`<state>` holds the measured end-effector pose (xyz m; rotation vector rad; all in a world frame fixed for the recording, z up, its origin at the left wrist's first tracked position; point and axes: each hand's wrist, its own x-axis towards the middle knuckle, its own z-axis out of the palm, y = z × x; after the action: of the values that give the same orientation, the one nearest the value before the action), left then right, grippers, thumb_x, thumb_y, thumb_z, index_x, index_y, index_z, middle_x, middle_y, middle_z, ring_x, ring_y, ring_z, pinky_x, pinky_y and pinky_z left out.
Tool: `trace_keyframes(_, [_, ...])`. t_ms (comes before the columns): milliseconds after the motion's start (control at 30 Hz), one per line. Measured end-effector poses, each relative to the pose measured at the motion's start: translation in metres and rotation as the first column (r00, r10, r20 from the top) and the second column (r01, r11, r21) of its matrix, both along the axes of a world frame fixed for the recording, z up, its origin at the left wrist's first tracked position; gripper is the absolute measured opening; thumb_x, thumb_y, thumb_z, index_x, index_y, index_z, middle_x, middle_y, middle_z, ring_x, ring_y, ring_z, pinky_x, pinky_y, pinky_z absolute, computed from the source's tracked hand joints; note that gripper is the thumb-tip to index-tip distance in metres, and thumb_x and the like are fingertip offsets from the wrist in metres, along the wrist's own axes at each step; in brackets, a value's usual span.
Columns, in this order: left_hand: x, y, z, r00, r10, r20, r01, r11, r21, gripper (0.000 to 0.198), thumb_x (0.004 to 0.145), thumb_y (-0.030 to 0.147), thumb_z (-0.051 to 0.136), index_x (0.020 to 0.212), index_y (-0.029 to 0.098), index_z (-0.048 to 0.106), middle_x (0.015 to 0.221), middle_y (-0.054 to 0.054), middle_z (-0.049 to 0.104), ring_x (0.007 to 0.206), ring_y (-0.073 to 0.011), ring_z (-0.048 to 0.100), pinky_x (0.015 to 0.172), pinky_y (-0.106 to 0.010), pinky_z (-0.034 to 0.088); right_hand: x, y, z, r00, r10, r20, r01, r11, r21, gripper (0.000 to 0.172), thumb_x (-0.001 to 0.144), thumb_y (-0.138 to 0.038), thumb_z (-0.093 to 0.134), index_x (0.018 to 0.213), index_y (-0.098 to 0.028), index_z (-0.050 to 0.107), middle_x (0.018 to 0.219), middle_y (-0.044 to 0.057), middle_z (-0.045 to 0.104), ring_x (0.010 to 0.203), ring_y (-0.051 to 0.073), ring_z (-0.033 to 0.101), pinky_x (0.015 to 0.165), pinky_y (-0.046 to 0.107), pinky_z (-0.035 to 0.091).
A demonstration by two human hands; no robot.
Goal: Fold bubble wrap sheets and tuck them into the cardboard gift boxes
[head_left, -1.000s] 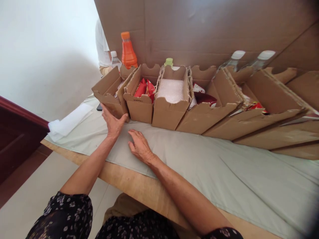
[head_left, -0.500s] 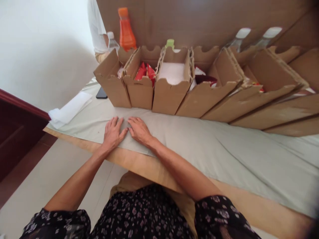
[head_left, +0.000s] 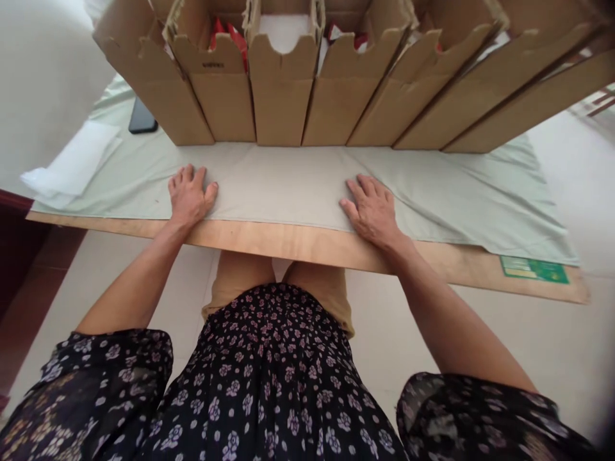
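My left hand (head_left: 188, 195) lies flat on the pale green cloth (head_left: 278, 186), fingers apart, holding nothing. To the right, my right hand (head_left: 371, 208) also rests on the cloth near its front edge, fingers spread and empty. Beyond both hands stands a row of several open-topped cardboard boxes (head_left: 281, 105) with notched fronts. Red packets (head_left: 229, 40) show inside one box left of the middle. The middle box contains something white (head_left: 284, 31). Another red and white packet (head_left: 346, 37) sits in the box to its right; the deeper contents are hidden.
A black phone (head_left: 143, 116) lies by the leftmost box. Folded white sheets (head_left: 77, 160) lie at the table's left end. The wooden table edge (head_left: 288, 242) runs in front of me, with a green card (head_left: 534, 269) at its right end.
My hands have moved apart, the right one to the right along the cloth. The view has tipped down and turned, so the bottles and the other person's arm are out of sight.
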<state>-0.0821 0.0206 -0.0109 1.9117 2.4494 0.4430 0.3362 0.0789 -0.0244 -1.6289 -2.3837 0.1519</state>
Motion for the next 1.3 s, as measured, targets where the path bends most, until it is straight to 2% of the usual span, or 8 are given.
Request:
trace_keyframes(67, [0.0, 0.0, 0.001, 1.0, -0.001, -0.008, 0.001, 1.0, 0.003, 0.058, 0.096, 0.042, 0.045, 0.147, 0.017, 0.056, 0.162, -0.019, 0.046, 0.152, -0.0434, 0.035, 0.123, -0.061, 0.026, 0.007, -0.015, -0.008, 1.0, -0.022, 0.017, 0.022, 0.999, 0.033, 0.061, 0.105, -0.052, 0.033, 0.153, -0.02, 0.05, 0.164, 0.016, 0.044, 0.153, 0.036, 0.036, 0.12, 0.059, 0.033])
trace_keyframes(167, [0.0, 0.0, 0.001, 1.0, 0.001, -0.017, -0.001, 1.0, 0.001, 0.056, 0.095, 0.04, 0.045, 0.144, 0.017, 0.058, 0.158, -0.02, 0.049, 0.15, -0.0436, 0.038, 0.122, -0.061, 0.027, 0.001, -0.025, -0.011, 0.999, -0.031, 0.014, 0.031, 0.998, 0.05, 0.062, 0.106, -0.053, 0.029, 0.154, -0.021, 0.05, 0.164, 0.014, 0.044, 0.152, 0.035, 0.036, 0.12, 0.056, 0.031])
trace_keyframes(367, [0.002, -0.003, 0.003, 1.0, 0.014, -0.02, -0.014, 0.999, 0.035, 0.055, 0.094, 0.041, 0.045, 0.141, 0.017, 0.061, 0.152, -0.019, 0.055, 0.144, -0.0418, 0.043, 0.121, -0.059, 0.029, -0.003, -0.021, -0.005, 1.0, -0.011, 0.027, 0.01, 0.999, 0.045, 0.062, 0.106, -0.05, 0.028, 0.155, -0.019, 0.049, 0.165, 0.016, 0.043, 0.151, 0.037, 0.035, 0.12, 0.056, 0.03])
trace_keyframes(600, [0.007, -0.009, 0.008, 0.998, 0.005, 0.07, -0.009, 0.999, 0.047, 0.057, 0.093, 0.038, 0.044, 0.142, 0.013, 0.061, 0.153, -0.024, 0.053, 0.146, -0.046, 0.041, 0.122, -0.064, 0.024, -0.006, -0.022, -0.002, 0.999, -0.006, 0.037, 0.004, 0.999, 0.054, 0.063, 0.106, -0.051, 0.026, 0.153, -0.018, 0.051, 0.163, 0.017, 0.045, 0.149, 0.036, 0.038, 0.118, 0.055, 0.031])
trace_keyframes(867, [0.001, -0.007, 0.006, 0.997, -0.01, 0.073, 0.006, 0.998, 0.056, 0.058, 0.092, 0.041, 0.044, 0.14, 0.014, 0.062, 0.154, -0.025, 0.051, 0.145, -0.0481, 0.041, 0.12, -0.068, 0.023, -0.01, -0.021, -0.002, 0.998, -0.035, 0.058, 0.033, 0.999, 0.042, 0.063, 0.106, -0.048, 0.025, 0.155, -0.016, 0.048, 0.165, 0.018, 0.042, 0.15, 0.035, 0.037, 0.119, 0.056, 0.03])
trace_keyframes(1133, [0.002, -0.006, 0.008, 0.997, -0.01, 0.076, 0.007, 0.999, 0.042, 0.056, 0.092, 0.04, 0.045, 0.14, 0.016, 0.061, 0.154, -0.024, 0.052, 0.145, -0.0481, 0.041, 0.119, -0.068, 0.024, -0.009, -0.02, -0.001, 0.998, -0.037, 0.054, 0.035, 0.999, 0.04, 0.064, 0.106, -0.049, 0.024, 0.155, -0.016, 0.048, 0.164, 0.017, 0.043, 0.149, 0.035, 0.038, 0.119, 0.056, 0.03])
trace_keyframes(1300, [0.003, -0.006, 0.008, 0.999, 0.011, 0.049, -0.012, 0.999, 0.036, 0.056, 0.092, 0.041, 0.045, 0.138, 0.014, 0.062, 0.151, -0.024, 0.054, 0.144, -0.0459, 0.043, 0.12, -0.064, 0.026, -0.009, -0.021, 0.001, 0.999, -0.031, 0.04, 0.029, 0.999, 0.033, 0.062, 0.105, -0.046, 0.029, 0.155, -0.018, 0.049, 0.165, 0.017, 0.043, 0.148, 0.037, 0.039, 0.118, 0.057, 0.029])
